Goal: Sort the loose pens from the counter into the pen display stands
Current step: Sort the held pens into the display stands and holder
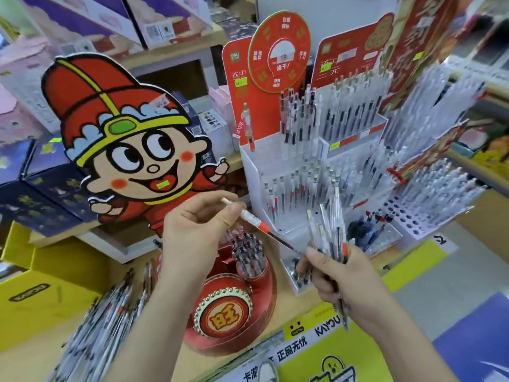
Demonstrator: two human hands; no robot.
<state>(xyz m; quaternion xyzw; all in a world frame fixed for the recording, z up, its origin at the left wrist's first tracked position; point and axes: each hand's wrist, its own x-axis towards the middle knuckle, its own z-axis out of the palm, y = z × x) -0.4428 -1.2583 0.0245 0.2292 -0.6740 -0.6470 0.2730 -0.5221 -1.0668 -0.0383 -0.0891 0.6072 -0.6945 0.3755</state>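
- Head view, left side: my left hand [198, 230] pinches one white-and-red pen [254, 221] near its clicker end, thumb and fingers curled on the barrel. The pen slants down to the right, with its dark tip right at my right hand [341, 279]. I cannot tell whether it touches.
- Head view, right side: my right hand's fingers are closed round a bundle of pens [329, 230]. They stand roughly upright and fan out at the top, in front of the white tiered stand [256, 172].
- Head view, the goods: more loose pens [102, 312] lie in a blurred heap on the counter [24, 359] at lower left. The red drum stand [234, 307] sits between my forearms with pens packed in its cup. The tiered stand holds full rows, and a perforated tray [413, 216] further right shows open holes.
- What could go wrong: I judge the bundle to be the weak point. It is gripped only low down and splayed above, so drawing one pen clear could drag a neighbour loose and drop it.
- I hold the single pen far from its tip, so aiming at a small hole may wobble. A miss could knock the standing pens beside it.
- The pens look much alike, so I could slot this one into the wrong stand.
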